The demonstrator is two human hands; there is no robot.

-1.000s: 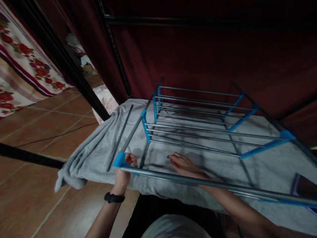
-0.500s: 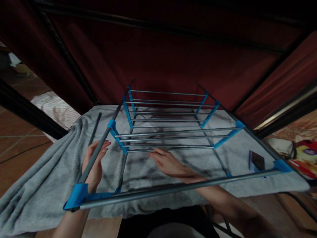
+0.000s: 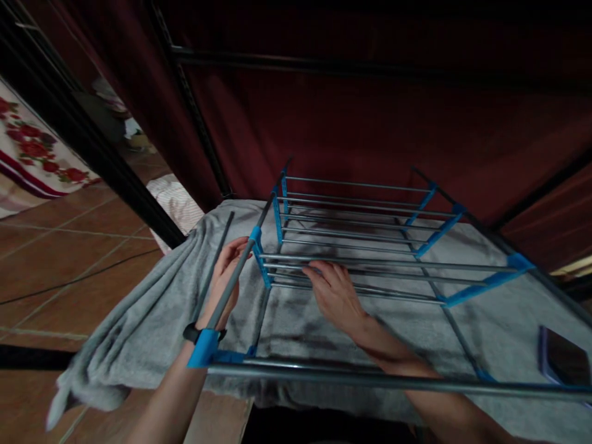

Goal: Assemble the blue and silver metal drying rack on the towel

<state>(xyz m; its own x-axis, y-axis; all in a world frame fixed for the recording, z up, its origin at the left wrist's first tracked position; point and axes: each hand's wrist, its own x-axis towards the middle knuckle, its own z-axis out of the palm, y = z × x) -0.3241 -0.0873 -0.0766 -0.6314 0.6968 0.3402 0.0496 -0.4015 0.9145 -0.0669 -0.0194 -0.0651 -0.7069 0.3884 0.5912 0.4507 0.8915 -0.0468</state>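
A rack frame of grey metal tubes [image 3: 379,377] and blue plastic brackets lies on a grey blanket [image 3: 152,333]. My left hand [image 3: 226,277], with a dark band on its wrist, reaches up behind the left side tube. Its fingers curl against the blue bracket [image 3: 259,253] there, partly hidden by the tube. Inside the frame, my right hand [image 3: 335,293] has its fingers bent over the thin crossbars [image 3: 393,274] of the nearest row, close to their left ends.
A loose grey tube [image 3: 217,256] lies on the blanket left of the frame. A phone [image 3: 564,361] rests at the right. Dark red cloth [image 3: 346,123] with black bars rises behind. Tiled floor [image 3: 92,271] with a cable [image 3: 78,280] is at the left.
The view has swung left, so the frame appears further right. My left hand has moved up to the blue bracket. My right hand has come up onto the crossbars.
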